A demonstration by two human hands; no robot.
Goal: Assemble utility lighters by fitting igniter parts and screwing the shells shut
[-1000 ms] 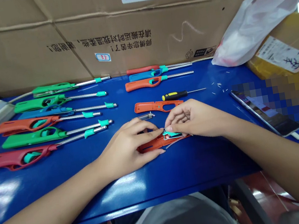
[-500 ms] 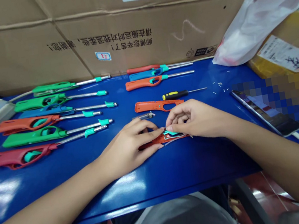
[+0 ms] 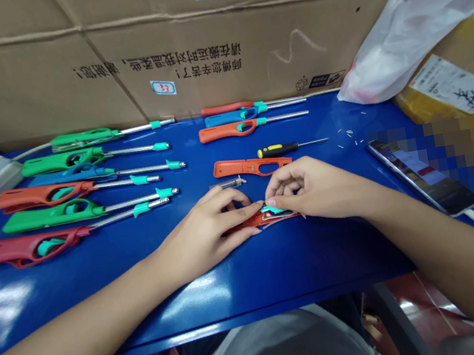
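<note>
Both of my hands meet over an orange lighter half-shell (image 3: 253,221) lying on the blue table, its inside facing up. My left hand (image 3: 215,223) grips its left part between thumb and fingers. At the shell's middle my right hand (image 3: 298,191) pinches at the turquoise trigger piece (image 3: 276,210); its fingertips hide part of it. A thin pale wire (image 3: 274,223) runs along the near edge. Just beyond my hands lie the matching orange half-shell (image 3: 242,167) and a small clear fuel tank (image 3: 231,183), partly covered by my left fingers.
Several long-nosed lighters (image 3: 55,215) lie in rows at left, with more (image 3: 229,131) at the back. A yellow-black screwdriver (image 3: 280,149) points toward small scattered pins (image 3: 350,133). A phone (image 3: 423,176) lies at right. A cardboard box (image 3: 43,82) walls off the back.
My hands stay nearly still over the half-shell, with only a tiny shift of the fingertips. The camera view has moved very slightly.
</note>
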